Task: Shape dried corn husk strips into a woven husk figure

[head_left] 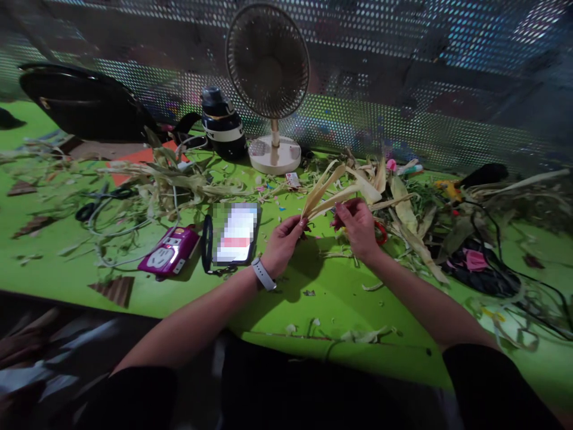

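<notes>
- While pinched at the base by both hands, held just above the green table (335, 298) and spread up and to the left: a bundle of pale dry husk strips (326, 191), a little in front of the fan (268, 77).
- Left hand (284, 242), with a white wristband (263, 273): fingers curled narrow, closed on the lower ends of the strips.
- Right hand (358, 227): fingers bent close together, thumb and fingertips closed on the same bundle just beside the left, above a red ring (381, 233) lying on the table.
- Step in hand, by the look of it: gathering or sorting strips into one bundle, ends lined up at the pinch.
- Called for by any further handling, as a judgement: a steady pinch from the left during any regrip by the right, and a gentle pull, given the likely risk of splitting or slipping.
- Loose husks (179, 179) heaped to the left, more to the right, scraps strewn across the table.
- Containers: a dark capped bottle (221, 125) left of the fan's foot, contents hidden; a black bag (85, 110) at far left, open or shut impossible to tell, contents unseen; a dark pouch (478, 269) at right with something pink lying on top.
- Also near: a phone (235, 234) just left of the left hand, a purple power strip (169, 254) beside it, scissors (96, 203) among the husks at left.
</notes>
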Demonstrator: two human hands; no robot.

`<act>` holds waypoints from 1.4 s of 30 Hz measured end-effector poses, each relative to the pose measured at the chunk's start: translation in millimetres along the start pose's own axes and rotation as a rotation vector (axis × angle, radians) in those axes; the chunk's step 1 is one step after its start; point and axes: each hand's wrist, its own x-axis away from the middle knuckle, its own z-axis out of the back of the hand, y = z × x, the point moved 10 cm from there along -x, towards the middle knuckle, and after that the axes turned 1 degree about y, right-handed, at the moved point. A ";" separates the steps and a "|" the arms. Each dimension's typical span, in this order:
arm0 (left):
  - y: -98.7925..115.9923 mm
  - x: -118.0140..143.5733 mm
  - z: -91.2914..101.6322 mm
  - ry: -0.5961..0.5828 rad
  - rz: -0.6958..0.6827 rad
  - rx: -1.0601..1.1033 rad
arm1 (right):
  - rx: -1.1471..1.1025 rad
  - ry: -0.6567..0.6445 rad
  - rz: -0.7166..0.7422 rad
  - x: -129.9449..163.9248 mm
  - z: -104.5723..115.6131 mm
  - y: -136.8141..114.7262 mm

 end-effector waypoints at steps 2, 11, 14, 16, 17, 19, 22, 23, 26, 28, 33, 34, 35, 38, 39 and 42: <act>0.8 0.3 0.1 0.001 -0.004 -0.010 | -0.016 0.052 0.011 -3.5 5.9 -0.3; -6.1 1.3 1.6 0.025 0.089 0.025 | -0.011 0.020 0.089 -5.2 5.6 -9.8; -12.9 2.9 3.9 0.056 0.183 0.082 | -0.011 0.021 0.092 -2.7 4.9 -9.9; -15.2 3.7 3.7 0.060 0.226 0.124 | -0.004 0.006 0.080 -1.6 2.6 -9.0; -15.7 3.8 3.2 0.057 0.239 0.140 | -0.004 -0.003 0.072 -1.2 1.4 -8.3; -16.4 3.7 1.9 0.044 0.254 0.154 | -0.026 -0.019 0.061 -0.6 -0.3 -7.3; -18.1 3.8 -1.0 0.010 0.254 0.124 | -0.065 -0.071 0.065 0.2 -4.9 -6.4; -18.5 4.1 -2.5 -0.006 0.246 0.109 | -0.061 -0.096 0.069 0.6 -7.2 -5.9; -17.6 5.7 -8.7 -0.064 0.198 0.066 | 0.003 -0.159 0.073 1.8 -13.3 -3.2; -16.1 7.4 -13.4 -0.109 0.168 0.042 | 0.065 -0.174 0.086 2.5 -14.8 -3.2; -9.7 7.2 -16.7 -0.164 0.102 -0.037 | 0.246 -0.114 0.260 11.0 -11.3 -24.5; -7.0 6.4 -15.1 -0.154 0.077 -0.061 | 0.288 -0.120 0.334 16.2 -13.7 -32.9; -4.1 6.0 -13.6 -0.145 0.048 -0.091 | 0.331 -0.141 0.413 22.9 -18.2 -41.2; 6.9 8.8 -14.2 -0.154 -0.062 -0.191 | 0.429 -0.247 0.601 44.8 -36.1 -58.2; 9.9 11.1 -16.5 -0.174 -0.097 -0.218 | 0.447 -0.269 0.632 49.8 -40.2 -60.9; 13.1 18.5 -24.9 -0.243 -0.164 -0.298 | 0.453 -0.218 0.616 51.1 -38.4 -63.4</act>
